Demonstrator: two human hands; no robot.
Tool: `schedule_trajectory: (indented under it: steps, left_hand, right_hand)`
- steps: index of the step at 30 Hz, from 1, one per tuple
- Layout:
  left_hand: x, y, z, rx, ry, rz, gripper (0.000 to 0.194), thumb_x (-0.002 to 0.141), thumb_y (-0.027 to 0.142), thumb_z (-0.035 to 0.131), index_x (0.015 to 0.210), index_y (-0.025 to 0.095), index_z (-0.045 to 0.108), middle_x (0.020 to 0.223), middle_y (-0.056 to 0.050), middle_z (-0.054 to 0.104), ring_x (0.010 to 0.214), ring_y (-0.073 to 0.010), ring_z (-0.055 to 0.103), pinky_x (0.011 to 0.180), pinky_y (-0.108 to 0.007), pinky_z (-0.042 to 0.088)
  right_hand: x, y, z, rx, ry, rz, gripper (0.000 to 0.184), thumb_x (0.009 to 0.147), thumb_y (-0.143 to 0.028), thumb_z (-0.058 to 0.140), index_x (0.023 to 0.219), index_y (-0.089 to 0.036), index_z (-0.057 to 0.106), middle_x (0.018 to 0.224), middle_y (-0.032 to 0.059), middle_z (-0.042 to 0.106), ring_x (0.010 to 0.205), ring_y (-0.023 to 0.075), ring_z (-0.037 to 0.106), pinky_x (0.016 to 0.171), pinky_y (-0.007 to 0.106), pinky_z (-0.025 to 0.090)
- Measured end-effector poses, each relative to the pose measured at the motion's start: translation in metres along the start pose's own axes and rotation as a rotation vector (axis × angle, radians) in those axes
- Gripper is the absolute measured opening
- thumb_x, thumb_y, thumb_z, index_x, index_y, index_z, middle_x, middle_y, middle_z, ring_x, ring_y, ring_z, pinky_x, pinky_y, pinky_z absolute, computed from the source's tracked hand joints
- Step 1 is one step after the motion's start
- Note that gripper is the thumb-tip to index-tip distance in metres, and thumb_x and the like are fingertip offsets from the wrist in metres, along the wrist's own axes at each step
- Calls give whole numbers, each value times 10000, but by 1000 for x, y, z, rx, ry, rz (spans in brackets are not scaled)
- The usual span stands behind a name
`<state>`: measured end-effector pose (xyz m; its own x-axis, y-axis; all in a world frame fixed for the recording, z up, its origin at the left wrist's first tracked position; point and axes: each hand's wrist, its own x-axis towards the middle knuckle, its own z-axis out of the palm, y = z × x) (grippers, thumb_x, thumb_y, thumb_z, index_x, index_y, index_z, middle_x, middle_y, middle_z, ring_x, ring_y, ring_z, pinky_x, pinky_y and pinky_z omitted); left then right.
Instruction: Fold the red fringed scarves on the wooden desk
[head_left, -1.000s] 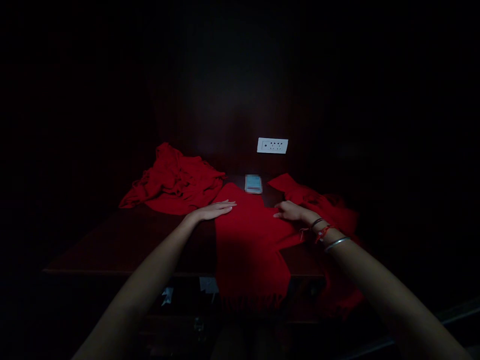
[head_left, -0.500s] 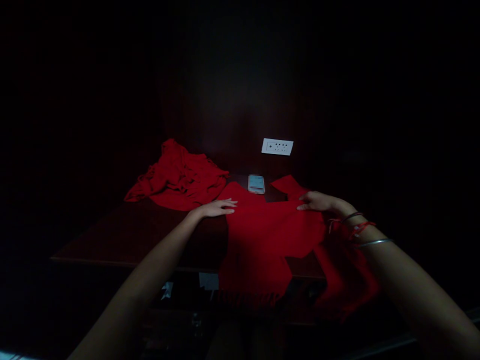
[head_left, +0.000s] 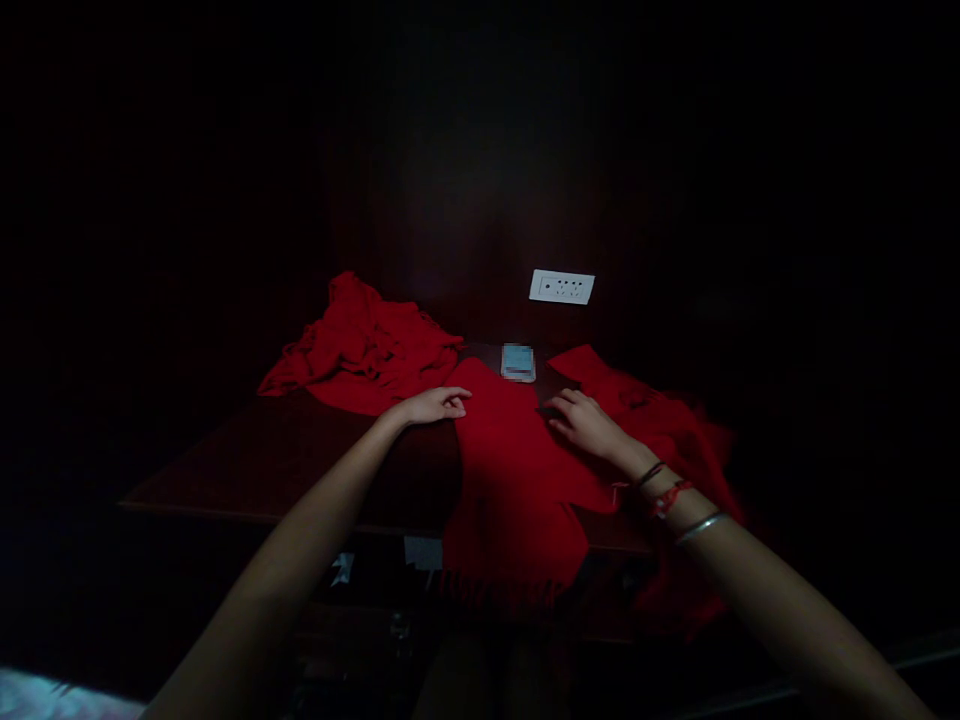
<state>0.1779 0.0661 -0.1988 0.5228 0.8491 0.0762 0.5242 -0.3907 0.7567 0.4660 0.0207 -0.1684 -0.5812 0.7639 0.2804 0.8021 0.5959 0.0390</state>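
A red fringed scarf [head_left: 506,480] lies spread on the dark table, its fringed end hanging over the front edge. At the scarf's left edge my left hand [head_left: 435,405] has its fingers bent together on the cloth. My right hand [head_left: 589,425] is over the scarf's right side, its fingers loosely curved and apart, with no cloth seen gripped. More red cloth [head_left: 649,420] stretches out beyond this hand and drops past the table's right side, where it is blurred. Whether it joins the spread scarf is hidden by my right hand and forearm.
A heap of crumpled red cloth [head_left: 367,345] sits at the table's back left. A small pale flat object [head_left: 518,362] with a blurred-out face lies behind the scarf. A white socket plate [head_left: 562,287] is on the wall. The table's front edge [head_left: 225,513] shows at left.
My right hand has moved left and toward me, letting go of the cloth it pinched at the right. The cloth there has shifted. My left hand's fingers, stretched out before, are now bent.
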Motion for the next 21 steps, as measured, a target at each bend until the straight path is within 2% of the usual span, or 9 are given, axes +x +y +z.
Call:
schedule_trajectory:
  steps: [3, 5, 7, 12, 16, 18, 21]
  left_hand:
    - [1, -8, 0, -33, 3, -40, 413, 651, 205, 556, 1048, 111, 492, 712, 9, 533, 642, -84, 475, 625, -195, 374]
    - [2, -11, 1, -68, 4, -41, 391, 633, 165, 557, 1018, 114, 516, 661, 28, 499, 595, -70, 448, 584, -179, 364]
    - [6, -12, 4, -92, 23, -13, 368, 620, 126, 543, 987, 115, 541, 634, 40, 468, 560, -56, 419, 553, -167, 349]
    - [30, -10, 14, -122, 191, 78, 319, 608, 65, 487, 909, 107, 585, 621, 37, 448, 554, -51, 399, 539, -166, 330]
    - [45, -13, 12, -283, 260, 12, 360, 591, 43, 471, 934, 98, 565, 603, 44, 438, 503, -43, 384, 501, -171, 322]
    - [43, -19, 6, -361, 247, -11, 386, 598, 67, 494, 980, 97, 537, 632, 34, 465, 496, -43, 395, 482, -173, 319]
    - [33, -29, -5, -390, 137, -3, 471, 587, 109, 559, 1053, 111, 488, 735, -4, 524, 540, -56, 448, 471, -171, 319]
  right_hand:
    - [-18, -33, 7, 192, 0, -165, 354, 821, -353, 346, 1105, -177, 461, 1063, 84, 502, 996, 161, 442, 869, 307, 348]
    - [-31, -46, 14, 214, -48, -187, 425, 819, -414, 322, 1180, -204, 398, 1165, 84, 441, 1081, 184, 379, 904, 352, 316]
    - [-40, -48, 22, 187, -105, -156, 473, 818, -454, 287, 1233, -233, 335, 1267, 80, 340, 1166, 217, 277, 933, 407, 266]
    - [-32, -25, 30, 193, -293, -75, 530, 812, -510, 221, 1289, -279, 205, 1367, 38, 141, 1238, 234, 75, 975, 453, 146]
    - [-14, -5, 30, 266, -378, -40, 552, 796, -541, 227, 1290, -300, 179, 1377, 21, 76, 1240, 229, 12, 980, 470, 77]
    - [-7, 2, 29, 319, -388, -63, 561, 785, -546, 264, 1284, -301, 196, 1375, 16, 86, 1241, 217, 15, 986, 457, 71]
    - [-4, 4, 23, 398, -358, -99, 542, 776, -521, 330, 1254, -265, 299, 1354, 31, 189, 1237, 192, 112, 994, 400, 137]
